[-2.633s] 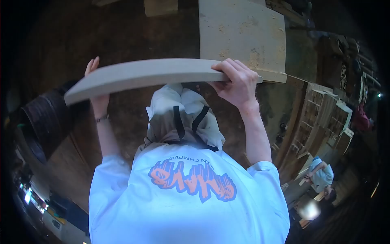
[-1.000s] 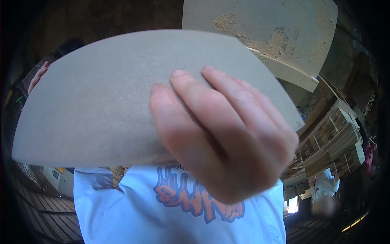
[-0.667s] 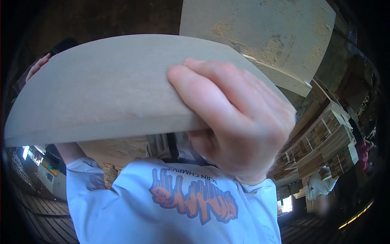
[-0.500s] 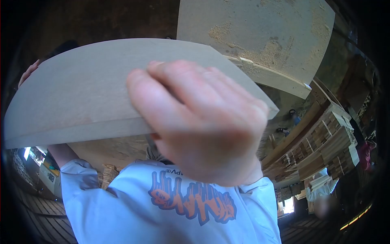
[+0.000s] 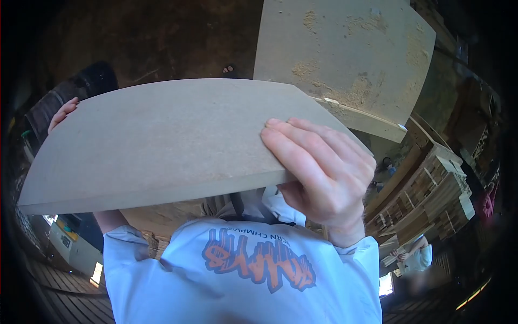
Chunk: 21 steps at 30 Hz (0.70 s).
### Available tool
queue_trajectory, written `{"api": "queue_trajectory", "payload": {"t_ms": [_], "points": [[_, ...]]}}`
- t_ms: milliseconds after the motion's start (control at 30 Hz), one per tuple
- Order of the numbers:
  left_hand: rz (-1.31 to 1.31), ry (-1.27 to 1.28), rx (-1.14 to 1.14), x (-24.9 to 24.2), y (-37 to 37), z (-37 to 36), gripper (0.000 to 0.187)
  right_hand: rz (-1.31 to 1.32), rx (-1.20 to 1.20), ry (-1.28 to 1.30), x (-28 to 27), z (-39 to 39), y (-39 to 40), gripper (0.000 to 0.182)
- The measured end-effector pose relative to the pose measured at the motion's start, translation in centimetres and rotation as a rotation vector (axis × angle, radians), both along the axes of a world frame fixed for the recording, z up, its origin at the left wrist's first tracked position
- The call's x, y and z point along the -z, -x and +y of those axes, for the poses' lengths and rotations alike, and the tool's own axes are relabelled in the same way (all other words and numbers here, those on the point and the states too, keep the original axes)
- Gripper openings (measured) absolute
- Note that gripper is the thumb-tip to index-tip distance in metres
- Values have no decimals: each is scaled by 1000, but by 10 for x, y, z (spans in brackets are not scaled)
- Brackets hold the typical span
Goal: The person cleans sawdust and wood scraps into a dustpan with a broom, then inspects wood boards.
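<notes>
A wide, flat grey-brown board (image 5: 178, 135) is held up in front of my chest, its near edge facing me. At its right part, my right hand (image 5: 329, 167) is closed on the near edge, fingers lying on the top face and thumb below. Around the far left edge curl the fingers of my left hand (image 5: 63, 114); the rest of that hand is hidden by the board.
Beyond the board to the right stands a sheet-topped table (image 5: 345, 54) scattered with sawdust. Stacked wood pieces (image 5: 431, 200) lie farther right, near another person (image 5: 418, 256) in a light shirt. A dark object (image 5: 97, 81) is at the left.
The board sits lower in the view and farther from the camera. My right hand has moved right and away from the camera, still gripping the near edge. The left hand keeps its hold.
</notes>
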<state>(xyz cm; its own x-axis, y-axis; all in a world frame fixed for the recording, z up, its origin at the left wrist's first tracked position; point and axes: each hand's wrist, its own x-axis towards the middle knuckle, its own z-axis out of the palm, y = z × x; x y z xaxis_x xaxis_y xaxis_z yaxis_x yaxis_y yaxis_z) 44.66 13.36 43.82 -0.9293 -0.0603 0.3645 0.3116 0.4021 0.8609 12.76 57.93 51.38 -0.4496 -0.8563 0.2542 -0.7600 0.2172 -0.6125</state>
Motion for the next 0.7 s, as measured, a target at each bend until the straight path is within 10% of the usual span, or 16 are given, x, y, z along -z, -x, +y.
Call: {"api": "queue_trajectory", "payload": {"t_ms": [267, 500, 567, 700], "points": [[-544, -298, -109, -56, -39, -61, 44, -26, 53, 75, -18, -38, -27, 18], [189, -117, -112, 75, 78, 50, 39, 56, 115, -36, 9, 31, 13, 24], [-448, -687, -284, 18, 35, 25, 37, 56, 72, 50, 15, 9, 10, 23], [-707, -328, -358, -73, -27, -17, 32, -24, 36, 121, 3, -30, -14, 20]]}}
